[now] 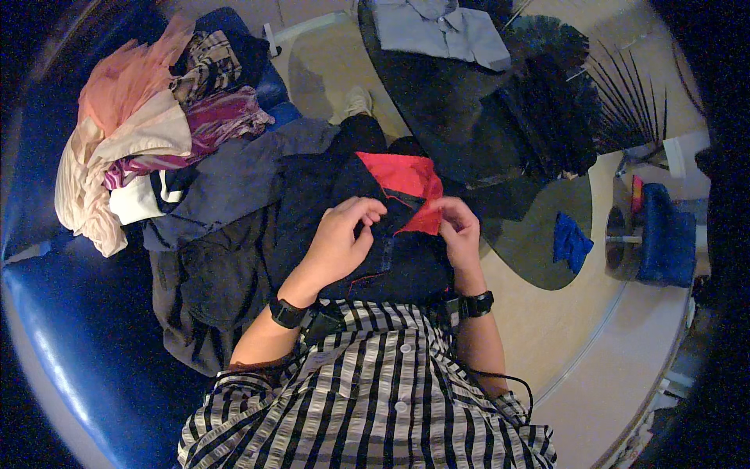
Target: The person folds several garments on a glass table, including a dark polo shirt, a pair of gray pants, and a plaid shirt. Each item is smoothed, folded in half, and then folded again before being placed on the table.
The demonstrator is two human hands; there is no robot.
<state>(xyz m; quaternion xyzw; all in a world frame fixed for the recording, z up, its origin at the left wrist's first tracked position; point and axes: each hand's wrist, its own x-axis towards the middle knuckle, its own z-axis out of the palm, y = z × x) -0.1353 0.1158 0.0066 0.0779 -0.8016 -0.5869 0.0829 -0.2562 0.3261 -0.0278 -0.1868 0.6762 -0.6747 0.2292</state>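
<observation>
Across my lap lies a dark garment (pixel 310 199) with red stitching and a bright red part (pixel 404 170), perhaps its lining. My right hand (pixel 460 225) pinches the edge of the red fabric between thumb and fingers. Over the dark cloth, left of the red part, is my left hand (pixel 345 234), its fingers curled and the thumb apart from them; whether it pinches any cloth cannot be made out. A dark grey garment (pixel 217 281) and a blue-grey one (pixel 228 176) lie beside my lap on the left.
A blue padded seat (pixel 70 305) on the left bears a heap of clothes, with peach tulle (pixel 129 82) and a plaid cloth (pixel 211 64). On the dark table ahead lie a folded light shirt (pixel 439 29), black garments (pixel 527 117) and a blue cloth (pixel 568 241). A blue chair (pixel 668 234) stands right.
</observation>
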